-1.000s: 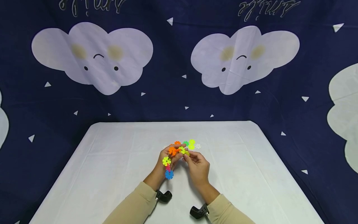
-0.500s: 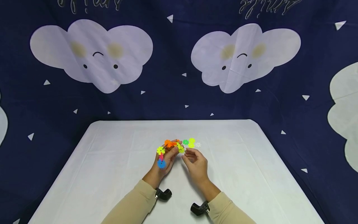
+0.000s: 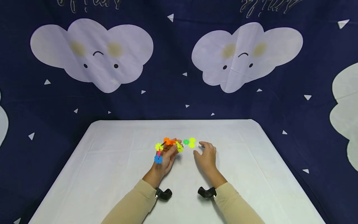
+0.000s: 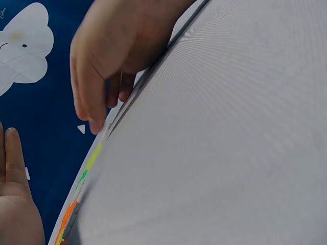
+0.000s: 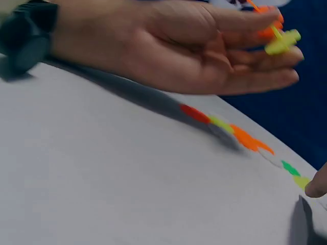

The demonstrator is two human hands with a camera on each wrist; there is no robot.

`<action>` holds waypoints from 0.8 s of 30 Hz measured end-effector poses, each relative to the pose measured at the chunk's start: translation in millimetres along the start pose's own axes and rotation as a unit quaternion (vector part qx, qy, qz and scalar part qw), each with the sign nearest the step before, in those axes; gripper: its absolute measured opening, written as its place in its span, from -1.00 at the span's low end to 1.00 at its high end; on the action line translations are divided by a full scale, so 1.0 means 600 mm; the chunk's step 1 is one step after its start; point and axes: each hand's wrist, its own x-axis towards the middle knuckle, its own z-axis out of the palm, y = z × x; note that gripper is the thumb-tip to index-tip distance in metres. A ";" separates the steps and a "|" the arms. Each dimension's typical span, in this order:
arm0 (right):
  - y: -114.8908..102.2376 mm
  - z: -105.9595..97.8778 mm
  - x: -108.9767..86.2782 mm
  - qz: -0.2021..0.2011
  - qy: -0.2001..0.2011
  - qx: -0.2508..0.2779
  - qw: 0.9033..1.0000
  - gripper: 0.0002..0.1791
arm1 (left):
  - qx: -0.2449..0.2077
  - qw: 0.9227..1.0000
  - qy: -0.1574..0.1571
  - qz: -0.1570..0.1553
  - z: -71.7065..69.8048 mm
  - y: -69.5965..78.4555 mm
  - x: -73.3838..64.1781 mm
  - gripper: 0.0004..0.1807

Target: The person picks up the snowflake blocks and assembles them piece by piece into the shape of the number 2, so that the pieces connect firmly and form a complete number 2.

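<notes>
My left hand [image 3: 167, 158] holds a chain of joined snowflake discs above the table, pinched between thumb and fingers. The chain runs from a blue disc [image 3: 158, 159] through pink, a yellow disc [image 3: 159, 147] and orange ones [image 3: 166, 141] to yellow discs [image 3: 180, 148] by the thumb. The right wrist view shows the yellow end [image 5: 283, 42] at those fingers. My right hand [image 3: 207, 157] is apart from the chain, thumb and fingers spread, with nothing seen between them. Its fingertips are right of the loose yellow discs [image 3: 192, 142], where a pale disc is mostly hidden.
More loose discs lie in a line on the white table [image 3: 237, 149]: a green one [image 3: 185, 142], and red [image 5: 194, 113] and orange ones [image 5: 248, 139] in the right wrist view. Beyond the table hangs a dark blue cloth [image 3: 170, 105] with clouds. Black devices [image 3: 163, 194] sit at both wrists.
My right hand has left the chain and moved right, its thumb and fingers spreading. My left hand has shifted slightly left and away from me with the chain.
</notes>
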 end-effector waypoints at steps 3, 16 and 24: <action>0.014 -0.002 0.016 0.006 -0.025 -0.020 0.999 -0.49 | 0.010 1.000 -0.003 -0.002 0.002 0.001 -0.001 -0.61; 0.037 -0.014 0.033 0.004 -0.030 0.001 1.000 -0.68 | 0.031 0.999 0.011 -0.027 0.004 0.004 -0.005 -0.61; 0.032 -0.027 0.027 0.006 -0.029 0.040 0.999 -0.85 | 0.031 0.999 0.010 -0.032 0.000 0.007 0.000 -0.55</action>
